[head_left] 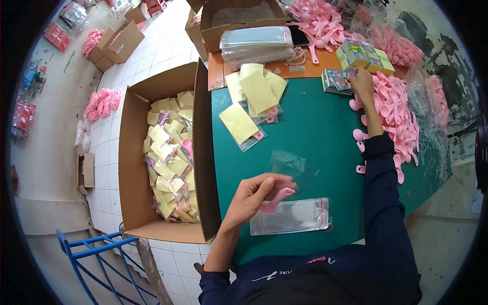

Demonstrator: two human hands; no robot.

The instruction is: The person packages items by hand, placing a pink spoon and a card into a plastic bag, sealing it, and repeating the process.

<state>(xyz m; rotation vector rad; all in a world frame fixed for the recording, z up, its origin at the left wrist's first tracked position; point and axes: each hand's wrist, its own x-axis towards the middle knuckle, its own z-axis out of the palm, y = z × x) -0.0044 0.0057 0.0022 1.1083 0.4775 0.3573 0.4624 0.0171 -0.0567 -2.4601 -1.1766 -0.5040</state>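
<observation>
My left hand [254, 195] is closed around a pink plastic spoon [277, 199], its handle showing past the fingers. Below it on the green table lies a stack of clear plastic bags [292, 217] with a reddish strip at one end. A loose clear bag [291, 165] lies just beyond the hand. At the far right, my right hand [362, 84] has its fingertips bent onto a stack of printed cards [335, 82], seemingly pinching the top card at its edge. Beside that hand spreads a heap of pink spoons [394, 114].
Filled packets with yellow backs [258, 91] lie at the table's far left. A large carton [203, 152] of similar packets stands left of the table. Behind are bundled card packs [363, 55], stacked clear bags [256, 43] and more pink spoons [320, 23]. A blue metal frame [101, 249] stands lower left.
</observation>
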